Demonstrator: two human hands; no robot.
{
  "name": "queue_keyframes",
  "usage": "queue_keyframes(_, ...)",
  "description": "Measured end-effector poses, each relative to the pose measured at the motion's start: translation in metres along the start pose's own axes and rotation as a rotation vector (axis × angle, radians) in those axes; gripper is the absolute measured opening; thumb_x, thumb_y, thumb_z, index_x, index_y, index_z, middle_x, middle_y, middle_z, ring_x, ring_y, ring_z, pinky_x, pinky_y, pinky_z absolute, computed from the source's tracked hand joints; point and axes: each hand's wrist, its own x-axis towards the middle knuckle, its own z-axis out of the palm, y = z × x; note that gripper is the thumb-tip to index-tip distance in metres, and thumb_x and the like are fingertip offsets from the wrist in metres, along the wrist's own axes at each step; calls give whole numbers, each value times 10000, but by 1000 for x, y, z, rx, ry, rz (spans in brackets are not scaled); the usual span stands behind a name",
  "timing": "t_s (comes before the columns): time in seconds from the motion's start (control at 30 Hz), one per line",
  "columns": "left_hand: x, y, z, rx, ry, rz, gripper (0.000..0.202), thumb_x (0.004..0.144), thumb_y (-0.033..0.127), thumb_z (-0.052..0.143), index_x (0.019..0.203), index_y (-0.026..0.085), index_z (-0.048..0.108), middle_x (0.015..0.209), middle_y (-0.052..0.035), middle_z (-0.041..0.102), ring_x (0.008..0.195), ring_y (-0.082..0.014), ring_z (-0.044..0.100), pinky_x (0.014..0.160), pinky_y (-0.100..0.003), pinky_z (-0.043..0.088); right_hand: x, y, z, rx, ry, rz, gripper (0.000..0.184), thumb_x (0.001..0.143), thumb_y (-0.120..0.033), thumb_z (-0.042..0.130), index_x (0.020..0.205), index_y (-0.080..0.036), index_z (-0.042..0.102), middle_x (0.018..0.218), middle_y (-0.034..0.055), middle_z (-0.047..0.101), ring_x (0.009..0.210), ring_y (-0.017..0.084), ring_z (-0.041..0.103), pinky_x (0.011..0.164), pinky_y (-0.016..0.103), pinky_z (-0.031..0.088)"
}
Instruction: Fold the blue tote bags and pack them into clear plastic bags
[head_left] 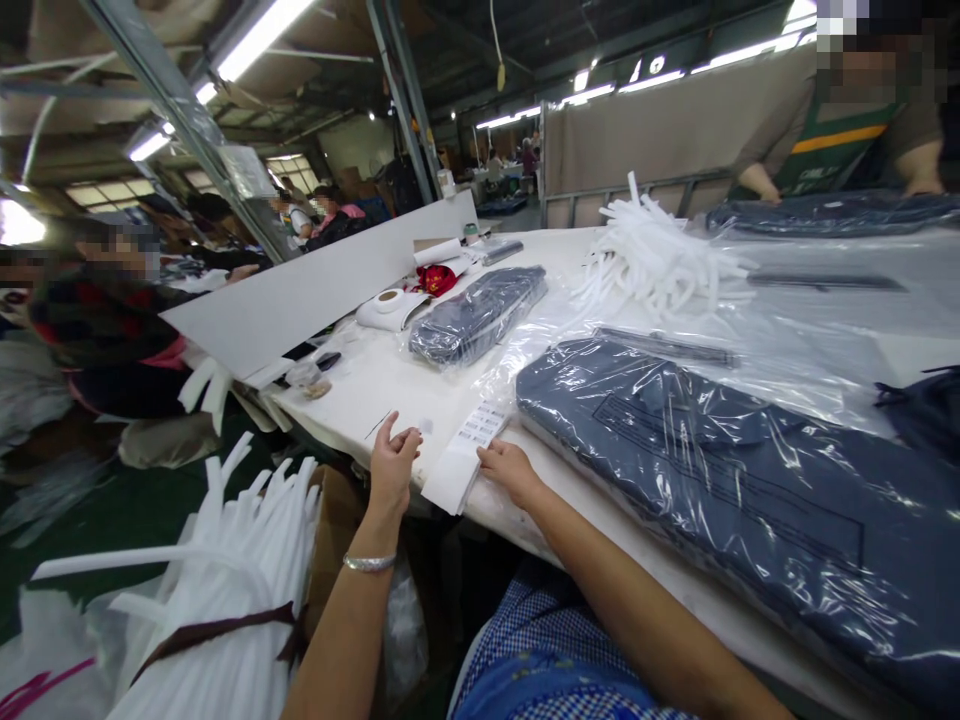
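Note:
My left hand is at the near edge of the white table, thumb and fingertips pinched on something small that I cannot make out. My right hand rests on the white sticker strip, fingers curled down on its printed labels. The strip hangs over the table edge between both hands. Right of my right hand lies a large dark blue garment in a clear plastic bag.
A smaller bagged blue garment and a tape roll lie farther back. White foam strips are piled on the table and bundled at lower left. A person in a green vest works opposite; others sit at left behind a white board.

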Motion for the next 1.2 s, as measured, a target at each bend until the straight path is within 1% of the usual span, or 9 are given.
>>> queue_keyframes(0.1,-25,14,23,168,-104,210,686,804,348,675,1425,204,423,957,-37,683,844,-137,645,729,-243,504,-30,-18,-25,-48,39,-114,285,645,-244,823,916,-236,734,954,42,753,1072,282,654,940,401,528)
queue_keyframes(0.2,-58,26,56,342,-221,416,637,853,298,622,1447,238,399,954,-17,689,815,-133,648,714,-243,518,-68,-37,-41,-72,27,-265,334,723,-375,789,1012,-222,720,1053,75,740,1064,274,661,942,415,524)
queue_keyframes(0.4,-114,32,113,584,-354,809,556,905,246,586,1440,264,437,950,-8,724,792,-145,655,735,-250,514,-122,-73,-61,85,110,-350,368,772,-454,755,1011,-189,664,1034,77,727,1023,233,666,921,380,530)
queue_keyframes(0.5,-129,31,131,577,-431,927,489,929,254,564,1413,259,494,975,-34,736,877,-177,675,816,-277,516,-133,-79,-78,124,194,-381,340,761,-440,767,958,-190,645,960,53,717,961,205,666,884,339,537)
queue_keyframes(0.63,-143,33,147,526,-577,974,450,928,246,554,1378,266,547,1012,-51,751,927,-201,685,887,-310,517,-141,-81,-101,157,291,-388,307,753,-426,770,904,-199,631,895,29,700,903,189,667,845,315,536)
queue_keyframes(0.77,-152,41,159,400,-654,910,464,930,258,550,1392,279,519,1029,-42,750,909,-189,690,879,-320,533,-147,-86,-121,156,363,-382,280,746,-418,761,867,-202,631,848,19,690,821,174,657,796,306,538)
queue_keyframes(0.9,-148,53,179,230,-646,634,513,913,361,593,1401,246,485,1042,-58,706,914,-173,667,766,-279,554,-153,-97,-138,80,448,-398,280,744,-429,750,860,-202,635,798,17,682,749,164,644,726,286,538)
queue_keyframes(1.07,-140,57,210,19,-933,209,675,821,412,696,1415,207,451,958,-50,695,850,-158,660,762,-279,546,-162,-107,-158,-70,516,-473,273,772,-442,732,868,-207,631,772,14,674,740,174,657,698,285,545)
queue_keyframes(1.2,-140,52,222,-53,-1038,28,688,775,385,738,1381,182,482,861,-21,691,770,-135,642,754,-276,534,-169,-104,-171,-84,514,-418,318,759,-431,753,947,-206,629,799,20,692,727,169,659,700,287,540)
